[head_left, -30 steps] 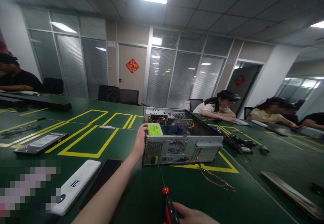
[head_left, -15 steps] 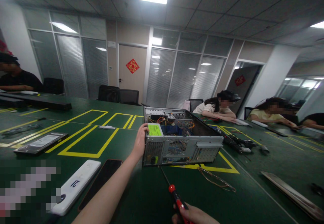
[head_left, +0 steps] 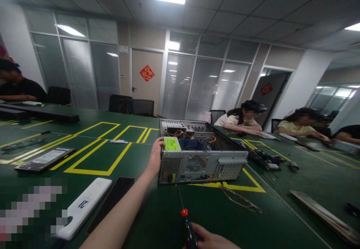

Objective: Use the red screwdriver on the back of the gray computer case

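Note:
An opened metal computer case (head_left: 212,162) lies on the green table, its vented back panel facing me and wires showing inside. A bright green label (head_left: 171,144) covers the power supply at its left corner. Around that corner and side, my left hand (head_left: 155,157) is closed, fingertips at the top edge by the label. My right hand (head_left: 204,237) grips the handle of a red and black screwdriver (head_left: 188,226). The screwdriver's shaft points up to the lower left edge of the back panel; whether the tip touches a screw cannot be made out.
Left on the table are a hard drive (head_left: 46,159), a white device marked 21 (head_left: 84,207) and a dark flat slab (head_left: 112,200). Thin wires (head_left: 242,200) lie before the case; black cables (head_left: 267,157) and a long metal piece (head_left: 323,215) lie right. Other people (head_left: 239,123) sit beyond.
My right hand and the screwdriver handle have shifted left, and the shaft now stands more upright. My left hand and the computer case have stayed in place.

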Motion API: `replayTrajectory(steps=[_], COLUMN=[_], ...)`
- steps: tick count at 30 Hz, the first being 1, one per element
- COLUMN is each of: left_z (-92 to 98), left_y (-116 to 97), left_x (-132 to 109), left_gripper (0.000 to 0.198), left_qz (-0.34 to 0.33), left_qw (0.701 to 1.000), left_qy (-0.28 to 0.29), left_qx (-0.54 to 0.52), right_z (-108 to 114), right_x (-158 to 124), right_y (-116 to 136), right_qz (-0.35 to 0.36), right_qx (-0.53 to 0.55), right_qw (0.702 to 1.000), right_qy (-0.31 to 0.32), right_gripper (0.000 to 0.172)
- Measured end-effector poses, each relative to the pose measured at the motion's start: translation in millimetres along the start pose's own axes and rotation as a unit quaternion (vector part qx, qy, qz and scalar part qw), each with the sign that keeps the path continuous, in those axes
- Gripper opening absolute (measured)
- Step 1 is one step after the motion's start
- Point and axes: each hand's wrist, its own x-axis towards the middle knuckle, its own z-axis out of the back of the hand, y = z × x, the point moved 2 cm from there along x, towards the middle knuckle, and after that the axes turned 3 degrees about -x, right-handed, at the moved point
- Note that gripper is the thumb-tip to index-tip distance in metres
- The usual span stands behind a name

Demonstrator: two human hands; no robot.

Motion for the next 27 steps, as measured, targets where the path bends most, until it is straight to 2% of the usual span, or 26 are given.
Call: replayTrajectory(steps=[3,7,11,14,16,19,23,25,27], left_z=[0.2,0.6,0.9,0.9,1.0,1.1,1.1,1.1,1.1], left_y=[-1.4,-3.1,-3.4,-3.5,-4.0,-4.6,-4.0,-3.7,-3.6], left_x=[-0.2,-0.7,-0.6,-0.2,0.1,0.1,-0.2,-0.5,-0.6], left_gripper=[0.048,0.048,0.048,0.050,0.050,0.049,0.047,0.047,0.046], left_qz=[-0.003,-0.001,0.000,-0.002,-0.008,-0.010,-0.004,-0.001,0.000], left_qw=[1.000,1.000,1.000,1.000,1.000,1.000,1.000,1.000,1.000], left_qy=[-0.002,0.000,0.000,0.001,0.000,0.000,-0.003,-0.005,-0.003], left_qx=[-0.007,-0.005,-0.005,-0.004,-0.002,0.000,-0.005,-0.008,-0.012], right_z=[2.0,-5.0,-18.6,-24.3,-26.2,-28.3,-29.2,-27.0,-23.8], right_x=[3.1,-2.2,-9.0,-8.6,-6.1,-1.9,0.3,-0.8,-2.7], right_y=[-2.4,2.8,10.8,11.9,11.7,12.2,13.6,13.4,11.8], right_qz=[0.013,0.028,0.009,-0.024,-0.027,-0.028,-0.043,-0.035,-0.021], right_qx=[0.028,0.036,0.061,0.118,0.138,0.125,0.117,0.134,0.150], right_qw=[0.999,0.993,0.991,0.980,0.972,0.971,0.980,0.981,0.979], right_qy=[-0.033,-0.108,-0.120,-0.158,-0.187,-0.204,-0.157,-0.139,-0.137], right_gripper=[0.073,0.039,0.030,0.022,0.021,0.035,0.055,0.052,0.039])
